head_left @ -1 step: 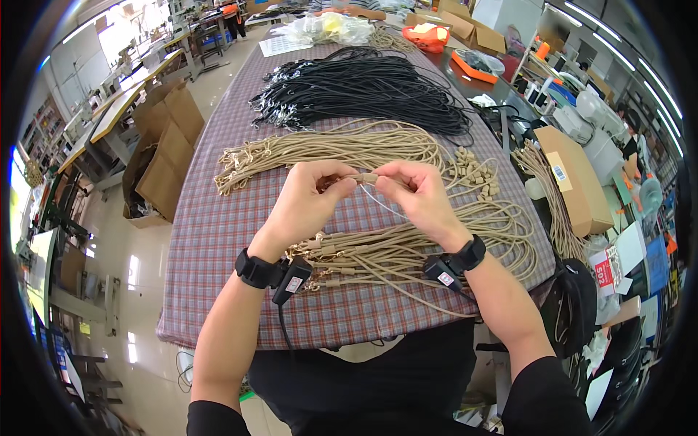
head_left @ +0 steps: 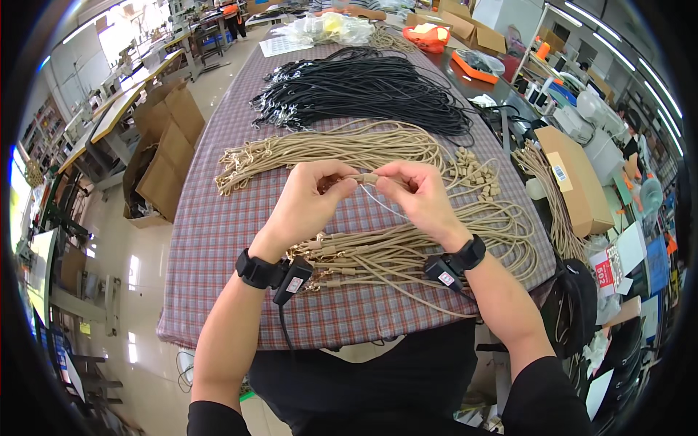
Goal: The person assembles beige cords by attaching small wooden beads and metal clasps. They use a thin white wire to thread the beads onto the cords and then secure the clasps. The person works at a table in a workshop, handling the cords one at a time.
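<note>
Over the middle of the table my left hand (head_left: 302, 203) and my right hand (head_left: 425, 200) meet, both with fingers closed in a pinch. Between them is a short tan sleeve (head_left: 369, 178) on a tan cord; the fingers hide much of it. A thin pale strand (head_left: 383, 203) curves down from the sleeve towards my right hand. Beneath my wrists lies a bundle of tan cords (head_left: 392, 243) with brass-coloured clips at its left end. Past my hands is another tan cord bundle (head_left: 342, 145), with a pile of small tan sleeves (head_left: 472, 174) at its right.
A plaid cloth (head_left: 218, 291) covers the table. Black cords (head_left: 363, 87) with silvery clips lie farther back, before clear plastic bags (head_left: 327, 29). At right are more tan cords (head_left: 549, 196) and a cardboard box (head_left: 574, 182). An open carton (head_left: 163, 160) stands on the floor at left.
</note>
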{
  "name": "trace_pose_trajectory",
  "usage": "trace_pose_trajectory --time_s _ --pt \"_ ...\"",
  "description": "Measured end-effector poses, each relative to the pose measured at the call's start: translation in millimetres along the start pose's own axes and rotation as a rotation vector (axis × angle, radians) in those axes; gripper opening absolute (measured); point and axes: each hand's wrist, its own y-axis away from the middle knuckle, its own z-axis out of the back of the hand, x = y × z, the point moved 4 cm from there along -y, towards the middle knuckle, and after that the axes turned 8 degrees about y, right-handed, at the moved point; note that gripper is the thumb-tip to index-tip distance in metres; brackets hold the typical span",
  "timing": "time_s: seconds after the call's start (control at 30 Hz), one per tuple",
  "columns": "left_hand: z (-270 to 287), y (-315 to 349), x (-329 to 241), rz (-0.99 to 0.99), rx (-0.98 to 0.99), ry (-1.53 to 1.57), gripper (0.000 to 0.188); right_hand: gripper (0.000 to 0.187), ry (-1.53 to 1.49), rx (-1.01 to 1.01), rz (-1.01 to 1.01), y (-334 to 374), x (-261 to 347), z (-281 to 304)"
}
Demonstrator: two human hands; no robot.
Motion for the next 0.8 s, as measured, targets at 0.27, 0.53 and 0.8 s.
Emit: trace_pose_trajectory --time_s 0.27,0.53,0.8 --pt "-3 3 0 0.2 0.032 0.147 0.021 0.011 0.063 -0.015 0.12 0 1 0" --pt "-8 6 -6 0.242 -0.02 0.304 0.018 0.009 0.155 -0.015 0.195 5 18 1" --pt "-15 7 3 0.169 -0.081 0.255 0.016 0.01 0.119 -0.112 0.298 2 14 1"
